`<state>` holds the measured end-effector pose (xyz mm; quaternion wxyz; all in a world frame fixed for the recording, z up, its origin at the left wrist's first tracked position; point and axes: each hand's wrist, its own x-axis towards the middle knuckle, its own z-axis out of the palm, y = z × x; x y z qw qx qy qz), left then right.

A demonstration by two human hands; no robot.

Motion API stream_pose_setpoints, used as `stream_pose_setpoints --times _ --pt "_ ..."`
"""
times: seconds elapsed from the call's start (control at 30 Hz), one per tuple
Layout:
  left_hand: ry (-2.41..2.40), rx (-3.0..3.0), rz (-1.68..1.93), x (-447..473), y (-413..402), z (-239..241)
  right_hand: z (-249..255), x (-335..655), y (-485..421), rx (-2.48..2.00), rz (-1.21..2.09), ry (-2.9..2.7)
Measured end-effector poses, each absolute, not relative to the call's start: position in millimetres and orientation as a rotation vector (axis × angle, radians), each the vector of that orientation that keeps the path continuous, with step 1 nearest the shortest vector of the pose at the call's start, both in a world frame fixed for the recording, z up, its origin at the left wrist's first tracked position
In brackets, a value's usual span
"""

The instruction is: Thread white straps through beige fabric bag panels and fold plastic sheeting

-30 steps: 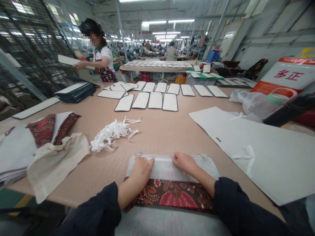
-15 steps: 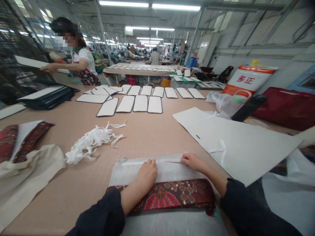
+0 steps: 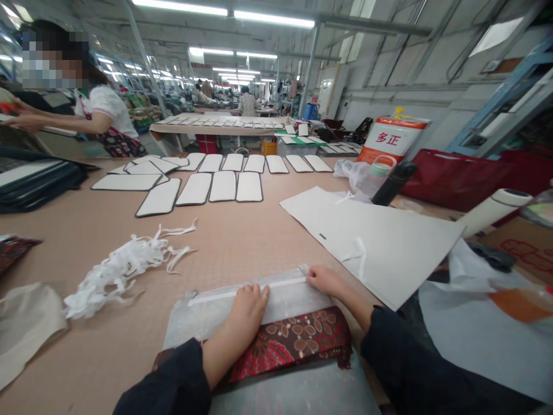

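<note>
A pale grey sheet [image 3: 185,323] lies in front of me, with a narrow white tape strip [image 3: 216,297] along its far edge. Over its middle is folded a dark red and brown patterned fabric [image 3: 298,340]. My left hand [image 3: 244,314] rests palm down on the sheet, its fingers loosely spread on the strip. At the strip's right end, by the sheet's far corner, my right hand [image 3: 324,280] pinches the tape between thumb and fingers. A heap of loose white tape strips [image 3: 116,271] lies to the left.
White dark-edged panels [image 3: 222,185] lie in rows farther back. A large white board [image 3: 375,236] is on the right, near a black bottle [image 3: 393,181] and a white flask [image 3: 495,210]. Beige cloth [image 3: 28,328] lies at left. A co-worker [image 3: 99,112] stands beyond the dark stack [image 3: 38,181].
My view has turned to the right, so most things sit farther left. My left hand's fingers have loosened and spread on the strip; my right hand keeps its pinch at the corner.
</note>
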<state>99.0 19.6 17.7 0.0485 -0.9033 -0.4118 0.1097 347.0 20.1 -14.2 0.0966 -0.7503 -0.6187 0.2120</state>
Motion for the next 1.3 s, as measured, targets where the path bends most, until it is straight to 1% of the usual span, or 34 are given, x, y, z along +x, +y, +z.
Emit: stream_pose_setpoints --times 0.4,0.53,0.73,0.8,0.9,1.07,1.13,1.2,1.3 --pt "-1.288 -2.732 0.335 102 16 21 -14 356 25 -2.279 0.647 -1.885" --pt "-1.293 -2.73 0.302 103 15 22 -11 352 27 -2.305 0.638 -1.933" --pt "-1.313 -2.728 0.391 103 14 28 5 357 30 -2.361 0.671 -2.025" --pt "-1.329 -2.723 0.397 103 13 29 13 353 27 -2.377 0.602 -2.05" --pt "-1.343 -2.718 0.381 104 12 28 20 324 17 -2.298 0.39 -2.101" --pt "-1.334 -2.73 0.308 100 11 26 9 266 -10 -1.858 0.229 -2.41" --pt "-1.339 -2.744 0.278 86 12 26 2 268 -17 -1.8 0.142 -2.455" --pt "-1.388 -2.739 0.278 62 13 26 -4 286 -21 -1.843 0.086 -2.426" --pt "-1.509 -2.692 0.287 15 14 21 -12 322 -23 -1.905 0.128 -2.337"
